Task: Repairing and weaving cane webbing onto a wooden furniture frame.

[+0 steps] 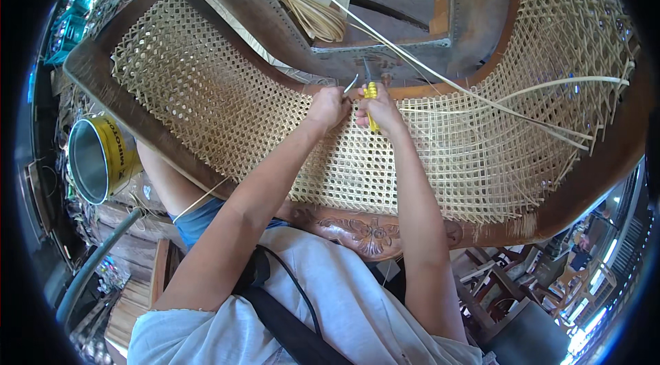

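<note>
A curved wooden chair frame lies across my lap, its woven cane panel [344,159] in an open lattice. My left hand [328,107] is closed in a pinch at the panel's far edge, on a pale cane strand [353,82] whose short end sticks up. Right beside it, my right hand [386,114] grips a yellow-handled awl [372,91], its thin metal shaft pointing away from me. The fingertips of both hands are nearly together and partly hide the weave beneath. Toward the right, the lattice has loose strands and uneven ends.
A bundle of cane strips [302,4] lies beyond the frame. Long loose strands [440,76] arch over the panel's right part. At the left stands a yellow metal can [117,155], above a grey-green pipe [96,265]. Wooden furniture parts [488,282] are heaped at the lower right.
</note>
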### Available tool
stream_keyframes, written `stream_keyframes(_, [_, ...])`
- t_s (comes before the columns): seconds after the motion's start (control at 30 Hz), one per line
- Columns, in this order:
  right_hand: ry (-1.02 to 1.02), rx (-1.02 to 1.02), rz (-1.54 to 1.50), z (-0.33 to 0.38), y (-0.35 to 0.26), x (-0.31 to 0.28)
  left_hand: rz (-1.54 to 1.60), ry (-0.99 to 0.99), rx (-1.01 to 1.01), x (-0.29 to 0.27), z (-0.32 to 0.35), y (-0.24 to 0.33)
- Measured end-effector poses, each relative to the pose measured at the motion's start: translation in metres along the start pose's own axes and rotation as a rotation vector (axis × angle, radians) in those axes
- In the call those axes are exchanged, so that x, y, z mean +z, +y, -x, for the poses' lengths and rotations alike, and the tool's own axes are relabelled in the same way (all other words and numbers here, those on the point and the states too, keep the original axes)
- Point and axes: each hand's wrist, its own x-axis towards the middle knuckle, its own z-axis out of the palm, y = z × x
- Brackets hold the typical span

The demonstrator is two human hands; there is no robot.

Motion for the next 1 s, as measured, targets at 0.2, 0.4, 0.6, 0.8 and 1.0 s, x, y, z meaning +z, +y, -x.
stream_keyframes(0.2, [-0.025,-0.049,-0.201,0.009,0.001,0.005,-0.127,-0.101,0.120,0.012,0.000,-0.008])
stream_keyframes(0.4, [-0.080,-0.050,-0.185,-0.014,0.024,-0.016,-0.373,-0.205,0.136,0.005,-0.010,0.015])
stream_keyframes(0.6, [-0.063,-0.034,-0.221,-0.009,0.021,-0.015,-0.328,-0.215,0.100,-0.002,0.017,0.005])
stream_keyframes(0.8, [-0.042,-0.006,-0.238,-0.014,0.019,-0.018,-0.297,-0.130,0.152,0.003,0.022,0.004])
stream_keyframes(1.0, [-0.021,-0.030,-0.283,-0.017,0.023,-0.021,-0.392,-0.205,0.107,-0.003,0.020,0.021])
